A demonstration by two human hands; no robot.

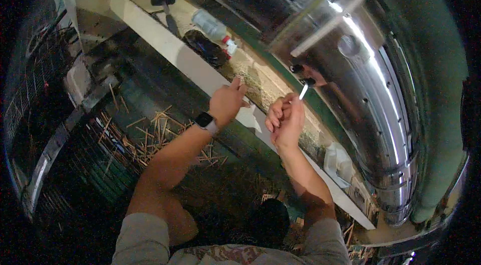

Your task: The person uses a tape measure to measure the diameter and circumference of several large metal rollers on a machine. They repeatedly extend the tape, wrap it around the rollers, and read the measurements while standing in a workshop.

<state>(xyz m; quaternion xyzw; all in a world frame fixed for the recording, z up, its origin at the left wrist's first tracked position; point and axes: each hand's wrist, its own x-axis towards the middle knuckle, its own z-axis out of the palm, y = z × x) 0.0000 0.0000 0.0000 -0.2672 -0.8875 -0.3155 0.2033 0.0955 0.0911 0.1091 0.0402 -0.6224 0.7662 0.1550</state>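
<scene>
Steel drum (350, 64) curves over a pale ledge (165, 44); right hand (285, 122) is closed on a thin white stick (303, 90), pinched at its lower end, held just off the drum wall. Stick's long axis runs steeply, tip pointing up and slightly right toward the drum. Left hand (228, 102) rests on the ledge edge, fingers curled loosely, holding nothing. Looks like mid-step, bringing the stick to the drum; next move likely needs a steady, fine tip placement.
</scene>
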